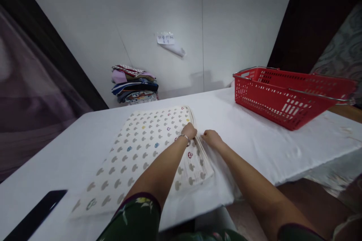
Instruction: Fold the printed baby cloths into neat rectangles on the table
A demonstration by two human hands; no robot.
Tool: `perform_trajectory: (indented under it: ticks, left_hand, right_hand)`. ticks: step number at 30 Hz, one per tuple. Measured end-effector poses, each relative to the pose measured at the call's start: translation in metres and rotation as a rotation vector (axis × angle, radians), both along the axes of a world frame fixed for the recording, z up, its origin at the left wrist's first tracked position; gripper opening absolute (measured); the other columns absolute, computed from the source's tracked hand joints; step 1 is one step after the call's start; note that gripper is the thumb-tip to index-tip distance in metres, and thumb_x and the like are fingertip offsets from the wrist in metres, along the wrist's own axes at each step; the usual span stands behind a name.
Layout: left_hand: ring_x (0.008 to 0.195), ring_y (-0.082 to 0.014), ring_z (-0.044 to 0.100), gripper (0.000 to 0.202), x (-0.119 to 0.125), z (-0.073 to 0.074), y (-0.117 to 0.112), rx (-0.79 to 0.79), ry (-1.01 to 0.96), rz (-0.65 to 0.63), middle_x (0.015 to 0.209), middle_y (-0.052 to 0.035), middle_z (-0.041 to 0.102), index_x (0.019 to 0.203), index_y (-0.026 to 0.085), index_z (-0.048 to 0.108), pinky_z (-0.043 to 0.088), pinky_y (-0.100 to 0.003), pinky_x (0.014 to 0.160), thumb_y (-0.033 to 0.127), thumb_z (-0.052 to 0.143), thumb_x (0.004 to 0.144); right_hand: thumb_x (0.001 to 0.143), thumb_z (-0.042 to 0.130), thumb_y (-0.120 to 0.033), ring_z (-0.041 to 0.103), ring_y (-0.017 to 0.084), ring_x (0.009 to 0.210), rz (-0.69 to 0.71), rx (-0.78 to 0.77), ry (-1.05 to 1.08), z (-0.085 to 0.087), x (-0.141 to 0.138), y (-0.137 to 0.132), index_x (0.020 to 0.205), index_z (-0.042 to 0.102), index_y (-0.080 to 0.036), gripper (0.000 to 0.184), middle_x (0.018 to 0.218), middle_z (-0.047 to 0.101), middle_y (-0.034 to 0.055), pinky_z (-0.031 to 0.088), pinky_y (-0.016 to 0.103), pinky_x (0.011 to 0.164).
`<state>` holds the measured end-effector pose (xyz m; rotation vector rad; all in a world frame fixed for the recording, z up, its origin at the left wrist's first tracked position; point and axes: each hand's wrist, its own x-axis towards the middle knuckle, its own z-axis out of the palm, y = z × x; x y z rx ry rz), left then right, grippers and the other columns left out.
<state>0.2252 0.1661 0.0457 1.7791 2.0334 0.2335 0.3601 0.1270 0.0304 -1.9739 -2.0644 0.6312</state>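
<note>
A cream cloth (152, 154) printed with grey mushrooms and a few coloured ones lies folded and flat on the white-covered table. My left hand (189, 131), with a bracelet at the wrist, is closed on the cloth's right edge, where several layers meet. Just right of that edge, my right hand (212, 138) is curled into a fist, apart from my left hand. Whatever its fingers may hold is hidden.
A red plastic basket (263, 96) with metal handles stands at the right on the white tablecloth (226, 109). Folded clothes (135, 84) are stacked by the back wall. A dark flat device (36, 214) lies at the front left. A paper label (166, 38) hangs on the wall.
</note>
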Motion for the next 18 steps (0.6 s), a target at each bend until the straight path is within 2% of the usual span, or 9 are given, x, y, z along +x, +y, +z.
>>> perform_trajectory:
  ticks: [4, 9, 14, 18]
  left_hand:
    - [0.098, -0.0233, 0.064, 0.034, -0.002, -0.001, -0.001, 0.016, -0.004, -0.008, 0.106, -0.0179, 0.066, 0.106, 0.009, 0.057, 0.045, -0.025, 0.067, 0.018, 0.055, 0.073]
    - [0.098, -0.0233, 0.064, 0.035, -0.004, -0.003, -0.002, 0.030, -0.004, -0.008, 0.110, -0.0167, 0.065, 0.107, 0.011, 0.057, 0.046, -0.025, 0.068, 0.020, 0.055, 0.073]
    - [0.100, -0.0238, 0.063, 0.036, -0.005, -0.001, -0.004, 0.026, 0.007, 0.001, 0.111, -0.0162, 0.065, 0.109, 0.011, 0.055, 0.046, -0.026, 0.072, 0.020, 0.054, 0.074]
    - [0.102, -0.0232, 0.061, 0.036, -0.004, 0.005, -0.005, 0.020, 0.021, -0.009, 0.113, -0.0157, 0.064, 0.109, 0.013, 0.056, 0.045, -0.026, 0.073, 0.021, 0.055, 0.073]
  right_hand:
    - [0.081, 0.056, -0.030, 0.063, 0.027, 0.095, -0.022, 0.007, -0.007, 0.000, -0.025, 0.024, 0.096, 0.068, -0.014, 0.025, 0.106, 0.067, 0.0170, 0.044, 0.030, 0.071]
    - [0.075, 0.057, -0.016, 0.064, 0.027, 0.093, -0.045, -0.004, 0.036, -0.005, -0.033, 0.030, 0.091, 0.067, -0.013, 0.019, 0.102, 0.067, 0.0175, 0.044, 0.031, 0.070]
    - [0.076, 0.053, -0.014, 0.062, 0.022, 0.089, -0.082, 0.060, 0.169, -0.011, -0.020, 0.032, 0.083, 0.064, -0.016, 0.014, 0.094, 0.068, 0.0116, 0.043, 0.027, 0.068]
    - [0.076, 0.051, -0.016, 0.061, 0.015, 0.066, -0.136, 0.076, 0.354, -0.022, -0.011, 0.034, 0.074, 0.059, -0.016, 0.009, 0.073, 0.066, 0.0051, 0.042, 0.021, 0.056]
